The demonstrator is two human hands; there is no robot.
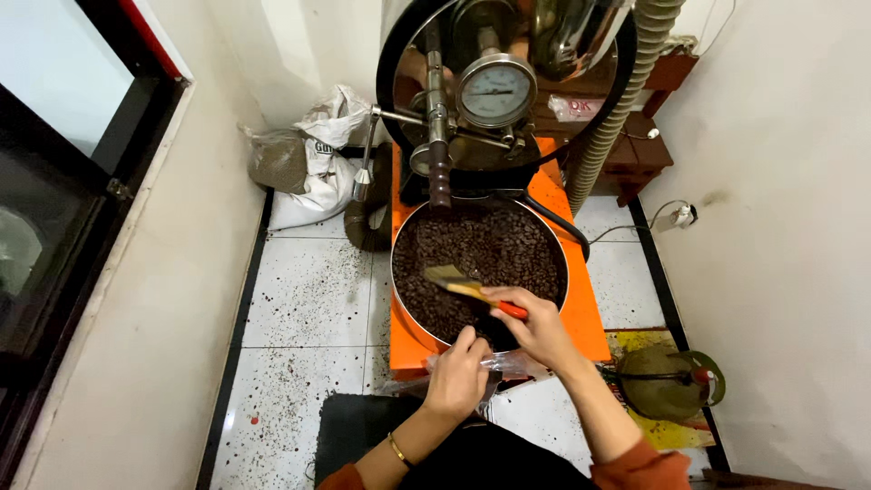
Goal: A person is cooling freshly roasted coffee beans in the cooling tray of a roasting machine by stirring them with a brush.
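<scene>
Over beans, right hand angles brush.

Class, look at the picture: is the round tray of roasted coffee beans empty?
No: the round tray is filled with dark coffee beans, swept by the brush in the right hand.

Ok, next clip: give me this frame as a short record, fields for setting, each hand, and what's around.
setting: small tiled room, orange roaster with round tray of dark beans
right hand: holds a brush, bristles over the beans
left hand: at the tray's near rim, on a clear bag
above tray: round gauge, ribbed hose
floor: white sack, green gas tank, scattered specks
</scene>
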